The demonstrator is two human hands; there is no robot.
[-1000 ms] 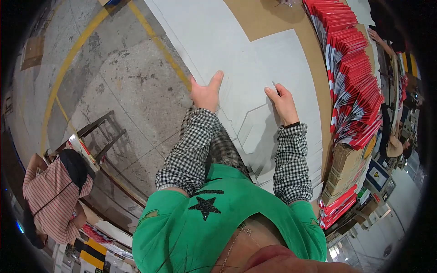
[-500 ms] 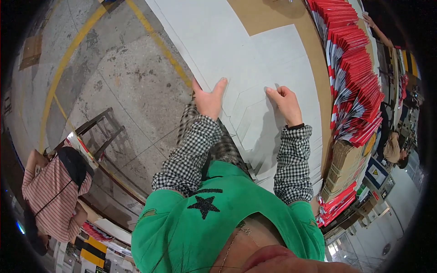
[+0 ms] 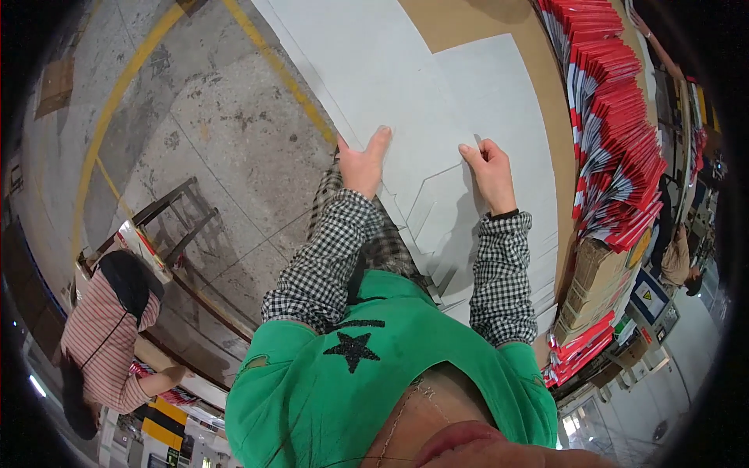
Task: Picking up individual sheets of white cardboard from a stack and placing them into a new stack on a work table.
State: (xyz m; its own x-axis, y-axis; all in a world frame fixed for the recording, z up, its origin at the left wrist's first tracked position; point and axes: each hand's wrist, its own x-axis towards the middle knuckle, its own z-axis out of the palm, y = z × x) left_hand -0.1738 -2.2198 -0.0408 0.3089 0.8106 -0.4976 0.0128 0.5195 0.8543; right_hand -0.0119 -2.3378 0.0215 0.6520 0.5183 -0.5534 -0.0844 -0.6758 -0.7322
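White card sheets (image 3: 398, 86) with angled cut edges lie in layers before me, one on another. My left hand (image 3: 362, 168) is at their left edge, thumb spread over the top and fingers along the side; it is open. My right hand (image 3: 491, 171) is closed in a pinch over the sheets, at the edge of a white sheet (image 3: 433, 203) whose angled outline runs toward the thumb. The fingertips partly hide what lies between them.
Brown cardboard (image 3: 460, 23) lies beyond and right of the white sheets. A long row of folded red-and-white pieces (image 3: 612, 117) stands along the right, near a brown bundle (image 3: 585, 285). A dark metal frame (image 3: 183, 218) and a person in a striped top (image 3: 109, 335) are at left.
Both hands have stayed almost in place, the right thumb closer to its fingers. The angled sheet edge has shifted slightly toward me. The person at left has turned and reached a hand out.
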